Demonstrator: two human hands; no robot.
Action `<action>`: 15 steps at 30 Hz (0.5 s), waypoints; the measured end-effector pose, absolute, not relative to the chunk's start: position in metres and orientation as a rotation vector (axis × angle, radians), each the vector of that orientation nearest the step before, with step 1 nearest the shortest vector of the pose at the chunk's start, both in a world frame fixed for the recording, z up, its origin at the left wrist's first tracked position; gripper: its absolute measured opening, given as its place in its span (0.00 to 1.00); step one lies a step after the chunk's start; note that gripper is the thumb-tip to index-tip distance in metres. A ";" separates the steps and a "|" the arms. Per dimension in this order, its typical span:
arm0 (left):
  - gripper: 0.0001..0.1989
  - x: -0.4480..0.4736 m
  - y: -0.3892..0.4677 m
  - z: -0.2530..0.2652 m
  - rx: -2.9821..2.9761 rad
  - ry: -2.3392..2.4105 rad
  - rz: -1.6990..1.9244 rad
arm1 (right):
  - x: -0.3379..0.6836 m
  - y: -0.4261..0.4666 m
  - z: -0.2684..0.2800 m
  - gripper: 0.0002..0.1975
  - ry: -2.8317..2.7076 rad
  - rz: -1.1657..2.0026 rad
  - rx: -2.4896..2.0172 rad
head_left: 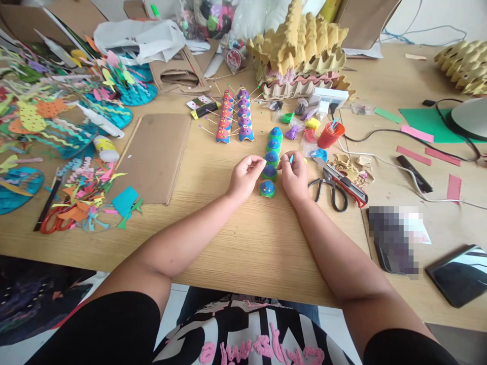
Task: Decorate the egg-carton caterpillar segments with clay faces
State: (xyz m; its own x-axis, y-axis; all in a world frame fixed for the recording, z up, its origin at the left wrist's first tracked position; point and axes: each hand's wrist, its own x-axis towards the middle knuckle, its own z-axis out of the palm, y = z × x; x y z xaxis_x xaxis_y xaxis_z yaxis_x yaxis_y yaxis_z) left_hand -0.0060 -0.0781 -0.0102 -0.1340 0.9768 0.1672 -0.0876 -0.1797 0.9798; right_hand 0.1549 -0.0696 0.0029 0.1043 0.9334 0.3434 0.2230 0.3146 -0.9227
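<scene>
Near the middle of the surface (213, 223), a strip of green-and-blue bumps (271, 158) stands between the person's two hands. The left hand (246, 176) has thumb and forefinger brought together in a pinch just beside it; whether anything tiny sits between them, I cannot tell. The right hand (294, 177) is curled on the other side and seems to grip a blue sliver (291, 159), too small to identify.

Fine fingertip work like this is best done with a light pinch, wrists low and steady, and knuckles clear of the bumps so that the strip is not nudged askew. The scissors (334, 190) and box cutter (344, 183) lie close to the right hand, so that elbow should swing outward only with care.

The strip's long axis runs away from the person, its far end leaning slightly to the right. The nearest bump bears two pale dots like eyes, so that end, judged as the front, points toward the person.
</scene>
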 end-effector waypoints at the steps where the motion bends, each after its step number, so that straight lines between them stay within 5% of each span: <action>1: 0.17 -0.006 -0.078 -0.011 1.208 1.153 1.487 | 0.155 -0.069 0.002 0.17 -1.384 0.757 -1.158; 15: 0.12 -0.009 -0.069 -0.002 1.041 1.236 1.501 | 0.153 -0.068 0.003 0.21 -1.338 0.824 -1.148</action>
State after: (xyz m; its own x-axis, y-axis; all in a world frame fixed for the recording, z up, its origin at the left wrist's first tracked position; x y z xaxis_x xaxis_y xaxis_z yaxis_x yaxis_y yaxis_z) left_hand -0.0094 -0.0694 -0.0023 -0.2379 0.9694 0.0609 -0.1267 -0.0931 0.9876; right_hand 0.1532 -0.0679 0.0029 0.1094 0.9481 0.2987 0.1598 0.2798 -0.9467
